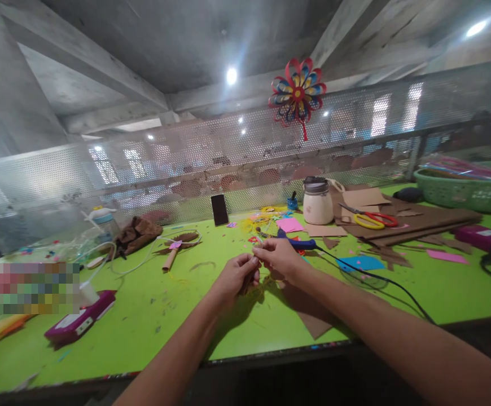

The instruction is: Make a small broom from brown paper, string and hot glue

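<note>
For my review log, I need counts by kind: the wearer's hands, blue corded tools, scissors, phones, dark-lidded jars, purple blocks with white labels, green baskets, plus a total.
Left hand and right hand: 2
Blue corded tool: 1
Scissors: 1
Phone: 1
Dark-lidded jar: 1
Purple blocks: 2
Green basket: 1
Total: 9

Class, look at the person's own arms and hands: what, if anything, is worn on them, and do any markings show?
The left forearm and right forearm are bare, with no sleeve, watch or bracelet in view. The left hand and right hand wear no gloves. No clear markings show; fine detail on the fingers is too small to tell.
</note>
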`<move>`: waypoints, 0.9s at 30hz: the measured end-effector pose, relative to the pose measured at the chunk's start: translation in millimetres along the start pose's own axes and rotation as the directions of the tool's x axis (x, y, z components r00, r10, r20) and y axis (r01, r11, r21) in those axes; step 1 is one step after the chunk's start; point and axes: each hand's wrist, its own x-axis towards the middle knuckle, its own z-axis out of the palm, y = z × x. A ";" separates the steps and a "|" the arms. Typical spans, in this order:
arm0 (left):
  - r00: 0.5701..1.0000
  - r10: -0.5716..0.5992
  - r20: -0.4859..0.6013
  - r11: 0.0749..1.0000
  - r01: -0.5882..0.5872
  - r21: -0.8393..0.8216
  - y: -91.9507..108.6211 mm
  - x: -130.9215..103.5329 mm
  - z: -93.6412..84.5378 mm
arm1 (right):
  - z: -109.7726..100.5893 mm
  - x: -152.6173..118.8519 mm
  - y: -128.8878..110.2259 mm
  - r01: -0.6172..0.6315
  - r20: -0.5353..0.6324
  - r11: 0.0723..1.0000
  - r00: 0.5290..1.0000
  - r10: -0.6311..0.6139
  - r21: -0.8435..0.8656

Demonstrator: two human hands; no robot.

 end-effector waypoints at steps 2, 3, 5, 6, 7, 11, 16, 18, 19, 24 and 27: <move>1.000 -0.003 0.013 1.000 0.004 -0.009 0.1 0.3 0.7 | -0.8 1.5 2.3 0.001 -0.015 1.000 1.000 -0.001 -0.006; 1.000 -0.010 0.024 1.000 0.010 -0.023 0.3 0.3 1.0 | -1.4 2.4 3.5 0.000 -0.023 1.000 1.000 0.000 -0.008; 0.998 -0.037 0.054 0.998 0.040 -0.050 0.4 0.1 1.5 | -2.7 4.3 5.3 -0.005 -0.035 1.000 0.999 0.004 -0.007; 0.996 -0.057 0.069 0.996 0.061 -0.061 0.5 -0.1 1.5 | -3.4 5.2 6.0 -0.009 -0.038 1.000 0.999 0.009 -0.005; 0.994 -0.075 0.083 0.994 0.081 -0.070 0.4 -0.4 1.4 | -3.9 6.0 6.5 -0.013 -0.040 1.000 0.999 0.013 -0.002; 0.990 -0.090 0.113 0.991 0.100 -0.086 -0.1 -1.3 -0.3 | -3.8 6.7 5.9 -0.022 -0.042 1.000 0.999 0.022 0.008; 0.995 -0.044 0.085 0.997 0.050 -0.067 -0.9 -1.2 -1.8 | -2.1 1.4 1.1 -0.016 -0.002 1.000 1.000 0.016 0.002; 0.996 -0.037 0.086 0.997 0.043 -0.064 -1.0 -0.7 -1.6 | -1.9 -0.3 -0.5 -0.010 0.012 1.000 1.000 0.010 -0.005; 0.995 -0.036 0.091 0.997 0.042 -0.062 -0.8 -0.4 -1.3 | -1.8 -0.6 -0.9 -0.009 0.010 1.000 1.000 0.010 -0.004; 0.993 -0.064 0.100 0.993 0.073 -0.088 1.5 -0.2 1.2 | -2.7 2.5 2.1 -0.024 -0.033 1.000 0.999 0.025 0.019; 0.991 -0.093 0.096 0.989 0.103 -0.103 2.5 -1.6 1.8 | -4.7 5.5 4.7 -0.044 -0.039 0.999 0.998 0.045 0.032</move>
